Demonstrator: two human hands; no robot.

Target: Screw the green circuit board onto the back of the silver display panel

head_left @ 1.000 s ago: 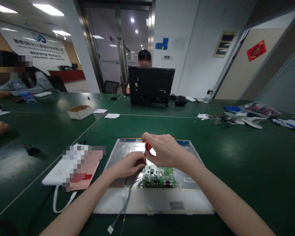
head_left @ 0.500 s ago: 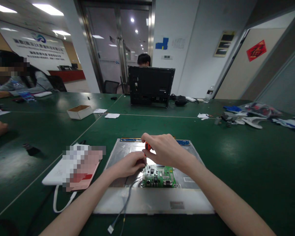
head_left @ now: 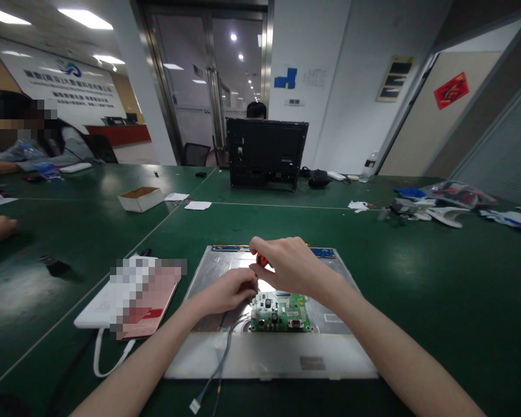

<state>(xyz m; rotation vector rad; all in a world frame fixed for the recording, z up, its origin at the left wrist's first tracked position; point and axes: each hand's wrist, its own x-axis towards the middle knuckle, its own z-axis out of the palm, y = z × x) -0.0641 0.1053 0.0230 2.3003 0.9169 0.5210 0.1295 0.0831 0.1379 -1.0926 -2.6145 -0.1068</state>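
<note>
A silver metal panel [head_left: 269, 353] lies flat on the green table in front of me, with a small green circuit board [head_left: 281, 313] mounted near its middle. My right hand [head_left: 289, 266] is closed round the orange and black handle of a screwdriver [head_left: 261, 260], held upright over the board's upper left corner. My left hand [head_left: 230, 291] is closed in a pinch beside the screwdriver's lower end, touching the board's left edge; what it pinches is hidden. A grey cable [head_left: 219, 370] with a white plug runs from the board toward me.
A white flat device with a pink blurred cover [head_left: 130, 298] lies left of the panel. A black monitor back [head_left: 267, 152] stands across the table with a person behind it. An open white box [head_left: 140, 198], paper scraps and loose parts [head_left: 425, 209] lie further off. Other people sit at the left.
My right hand's fingers have shifted slightly round the screwdriver handle. Both hands stay in the same place over the board.
</note>
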